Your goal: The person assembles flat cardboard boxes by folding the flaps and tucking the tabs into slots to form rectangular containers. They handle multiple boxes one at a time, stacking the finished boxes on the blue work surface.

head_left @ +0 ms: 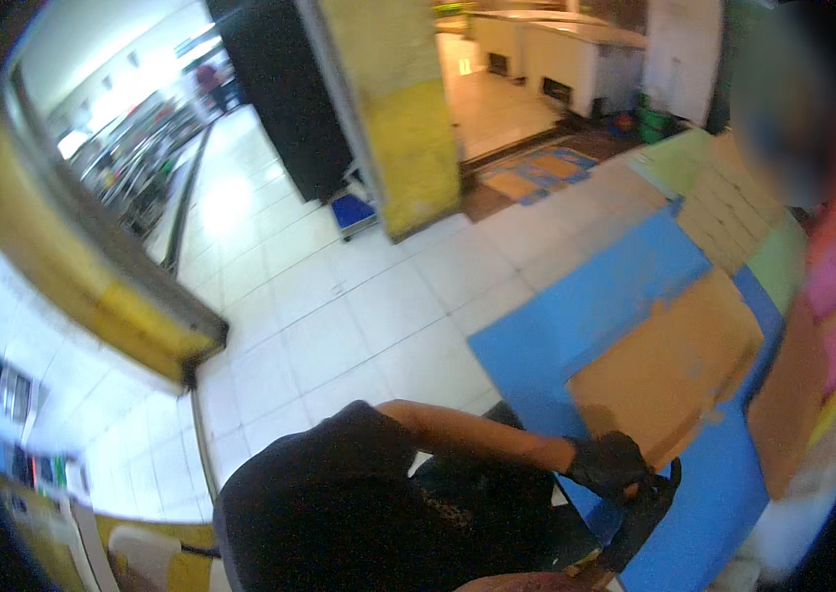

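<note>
My left hand [604,465], in a dark glove with bare fingertips, is at the near edge of a brown cardboard sheet [670,360]. Its fingers are bent in and meet my right hand [643,513], also dark-gloved. The right hand's fingers close in beside the left fingertips, one finger sticking up. Whatever may be between them is too small or hidden to make out. Beneath the cardboard lies a large blue sheet [536,331], which spreads out under both hands.
A brown board [788,419] leans at the right, near pink material [833,276]. More cardboard [727,215] and a green sheet [675,163] lie beyond. A yellow pillar [408,128], a blue wheeled item [351,212] and tiled floor [339,326] are farther left. A blurred person [801,109] stands upper right.
</note>
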### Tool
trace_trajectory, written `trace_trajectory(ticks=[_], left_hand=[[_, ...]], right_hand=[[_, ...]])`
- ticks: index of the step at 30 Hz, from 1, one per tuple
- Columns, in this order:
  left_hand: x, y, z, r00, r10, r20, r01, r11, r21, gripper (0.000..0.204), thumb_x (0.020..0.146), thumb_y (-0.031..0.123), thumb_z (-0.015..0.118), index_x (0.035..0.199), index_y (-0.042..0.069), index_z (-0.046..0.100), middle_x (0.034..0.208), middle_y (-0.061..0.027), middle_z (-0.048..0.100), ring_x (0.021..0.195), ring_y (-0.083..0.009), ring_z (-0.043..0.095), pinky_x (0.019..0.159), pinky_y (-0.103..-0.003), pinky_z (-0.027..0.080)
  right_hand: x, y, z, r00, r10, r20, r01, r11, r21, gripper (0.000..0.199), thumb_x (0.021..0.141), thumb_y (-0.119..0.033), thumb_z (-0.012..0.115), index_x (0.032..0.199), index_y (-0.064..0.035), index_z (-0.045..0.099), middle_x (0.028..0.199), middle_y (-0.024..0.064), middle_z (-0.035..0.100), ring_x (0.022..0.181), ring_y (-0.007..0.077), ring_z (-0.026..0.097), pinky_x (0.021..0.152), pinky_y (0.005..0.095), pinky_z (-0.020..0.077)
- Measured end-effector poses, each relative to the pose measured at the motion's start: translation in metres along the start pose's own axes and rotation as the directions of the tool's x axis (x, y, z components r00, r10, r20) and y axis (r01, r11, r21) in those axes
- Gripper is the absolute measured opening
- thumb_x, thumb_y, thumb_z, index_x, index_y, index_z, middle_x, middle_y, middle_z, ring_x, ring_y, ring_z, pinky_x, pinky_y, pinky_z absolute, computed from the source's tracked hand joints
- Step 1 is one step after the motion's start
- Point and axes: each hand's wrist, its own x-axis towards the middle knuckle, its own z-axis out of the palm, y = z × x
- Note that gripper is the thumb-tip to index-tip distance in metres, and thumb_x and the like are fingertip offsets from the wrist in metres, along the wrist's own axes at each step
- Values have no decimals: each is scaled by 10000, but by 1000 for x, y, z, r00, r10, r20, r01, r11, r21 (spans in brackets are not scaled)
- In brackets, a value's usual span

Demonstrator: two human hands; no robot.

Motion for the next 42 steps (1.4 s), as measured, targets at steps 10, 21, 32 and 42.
trace_trajectory(ticks=[10, 21, 32, 42], left_hand=[[-3, -54, 28, 953, -195, -231, 203, 979, 11, 341, 615, 341, 678, 700, 35, 554, 645, -129, 531, 625, -357, 541, 584, -460, 426], [21, -50, 39, 943, -132, -306, 149, 988, 32, 288, 645, 321, 648, 654, 41, 580, 653, -159, 565, 622, -332, 569, 586, -460, 429], [9, -30, 30, 800, -122, -588, 298, 931, 212, 198, 627, 203, 622, 729, 38, 583, 685, -168, 591, 633, -332, 600, 559, -437, 442], [14, -33, 12, 884, -301, -359, 348, 934, 74, 220, 605, 211, 645, 696, 11, 643, 676, -172, 620, 630, -344, 604, 593, -451, 462]], right_hand=[[-3, 3, 10, 919, 217, 328, -339, 860, 381, 322, 820, -134, 520, 1087, 44, 546, 887, 143, 600, 758, 226, 553, 660, 349, 468], [22, 70, 8, 862, -427, 273, 499, 812, -304, 294, 814, -151, 569, 1019, 59, 554, 889, 133, 593, 763, 226, 543, 675, 334, 453], [14, 33, 15, 980, 36, 194, -61, 990, 124, 302, 835, -179, 578, 1045, 36, 554, 943, 143, 585, 812, 229, 541, 704, 325, 453], [11, 40, 20, 981, -106, 164, 116, 992, -51, 296, 871, -98, 492, 1125, 46, 541, 1059, 175, 580, 927, 253, 561, 772, 329, 454]])
